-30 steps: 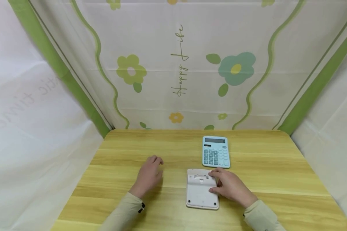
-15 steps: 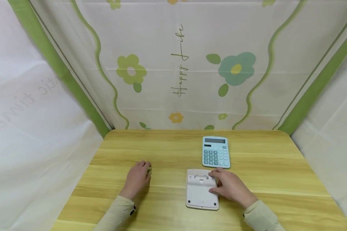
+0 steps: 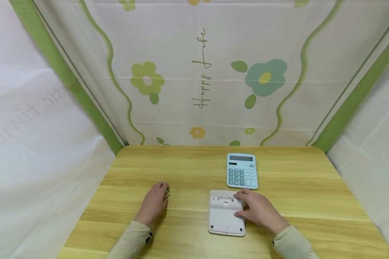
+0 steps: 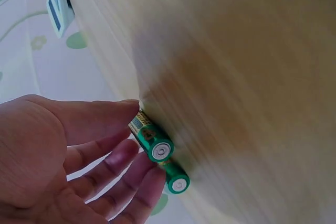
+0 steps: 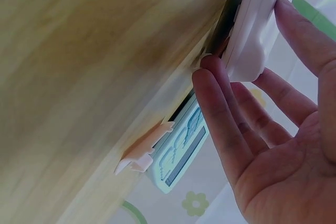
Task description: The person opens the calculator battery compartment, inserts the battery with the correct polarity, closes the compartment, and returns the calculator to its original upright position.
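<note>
My left hand (image 3: 153, 202) is low over the left of the table, its thumb and fingers around two green batteries (image 4: 157, 142). Their flat silver ends face the left wrist camera, one battery beside the other. A pale pink calculator (image 3: 226, 217) lies face down in front of me, with a rectangular recess near its far edge. My right hand (image 3: 260, 210) holds its right side, thumb (image 5: 299, 32) against the back and fingers at the edge. Beyond it a light blue calculator (image 3: 242, 171) lies face up.
A small pink plastic piece with clips (image 5: 142, 150) lies on the wooden table (image 3: 188, 162) near the blue calculator in the right wrist view; the head view does not show it. A flowered curtain (image 3: 181, 43) hangs behind the table's far edge.
My left hand has shifted left and a little toward me, and batteries now show between its fingers. The right hand and both calculators have stayed in place.
</note>
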Motion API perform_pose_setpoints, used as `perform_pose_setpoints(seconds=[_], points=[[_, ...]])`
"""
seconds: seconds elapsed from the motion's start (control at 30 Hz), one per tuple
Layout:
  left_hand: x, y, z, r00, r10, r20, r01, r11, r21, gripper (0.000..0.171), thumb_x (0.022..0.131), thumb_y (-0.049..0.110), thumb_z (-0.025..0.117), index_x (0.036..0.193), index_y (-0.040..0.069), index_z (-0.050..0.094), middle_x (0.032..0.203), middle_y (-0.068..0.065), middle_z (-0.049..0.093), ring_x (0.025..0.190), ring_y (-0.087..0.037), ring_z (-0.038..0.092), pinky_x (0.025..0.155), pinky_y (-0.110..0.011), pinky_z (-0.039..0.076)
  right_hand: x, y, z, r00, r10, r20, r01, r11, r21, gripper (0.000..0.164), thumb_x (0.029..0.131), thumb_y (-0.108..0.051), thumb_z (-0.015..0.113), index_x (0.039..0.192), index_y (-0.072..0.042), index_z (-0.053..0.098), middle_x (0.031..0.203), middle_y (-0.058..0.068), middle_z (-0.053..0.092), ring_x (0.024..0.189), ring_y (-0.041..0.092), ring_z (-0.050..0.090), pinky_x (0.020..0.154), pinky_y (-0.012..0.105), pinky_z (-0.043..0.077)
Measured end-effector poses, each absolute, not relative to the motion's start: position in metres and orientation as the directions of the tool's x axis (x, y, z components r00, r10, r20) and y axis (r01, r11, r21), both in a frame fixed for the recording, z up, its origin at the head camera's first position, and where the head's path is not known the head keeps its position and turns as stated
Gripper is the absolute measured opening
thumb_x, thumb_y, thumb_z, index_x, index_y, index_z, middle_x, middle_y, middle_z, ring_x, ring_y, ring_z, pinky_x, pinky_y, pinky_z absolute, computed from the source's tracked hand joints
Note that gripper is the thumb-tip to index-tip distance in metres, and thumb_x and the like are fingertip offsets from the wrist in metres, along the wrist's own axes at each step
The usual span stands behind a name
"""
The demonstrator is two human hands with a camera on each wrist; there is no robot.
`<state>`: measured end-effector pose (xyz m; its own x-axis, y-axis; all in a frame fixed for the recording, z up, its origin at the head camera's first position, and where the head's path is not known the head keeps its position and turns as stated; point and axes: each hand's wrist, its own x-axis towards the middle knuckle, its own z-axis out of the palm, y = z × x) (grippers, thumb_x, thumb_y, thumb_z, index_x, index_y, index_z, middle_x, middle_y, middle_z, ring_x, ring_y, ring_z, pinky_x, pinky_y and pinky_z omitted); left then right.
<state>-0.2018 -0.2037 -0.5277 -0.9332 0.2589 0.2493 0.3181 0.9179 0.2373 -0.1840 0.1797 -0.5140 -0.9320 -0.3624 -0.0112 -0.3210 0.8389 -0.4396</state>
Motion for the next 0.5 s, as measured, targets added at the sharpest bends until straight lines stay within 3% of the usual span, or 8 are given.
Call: perform_pose_setpoints(seconds=[0.27,0.5], points=[[-0.2047,-0.2089,-0.5273,-0.934,0.206,0.293,0.274,0.937,0.217,0.029,0.082,0.004,0.085,0.105,0.005,0.068,0.098,-0.01,0.065,0.088,-0.03,0.066,0.067,-0.043,0.058,-0.1835,0.1802,-0.5145,-0.932,-0.363,-0.001,-0.327,0.842,-0.429,0.058,0.077,-0.034,0.092,0.128,-0.013,0.073,0.127,-0.001,0.068,0.076,0.0,0.054,0.069,0.023,0.049],[-0.2033,-0.2104,-0.5254,-0.95,0.198,0.242,0.263,0.925,0.274,0.03,0.079,-0.004,0.084,0.103,0.005,0.067,0.094,-0.01,0.067,0.084,-0.028,0.067,0.07,-0.045,0.059,-0.1845,0.1802,-0.515,-0.933,-0.361,-0.003,-0.325,0.842,-0.43,0.058,0.077,-0.035,0.092,0.128,-0.013,0.073,0.127,-0.001,0.068,0.076,0.001,0.054,0.069,0.023,0.049]])
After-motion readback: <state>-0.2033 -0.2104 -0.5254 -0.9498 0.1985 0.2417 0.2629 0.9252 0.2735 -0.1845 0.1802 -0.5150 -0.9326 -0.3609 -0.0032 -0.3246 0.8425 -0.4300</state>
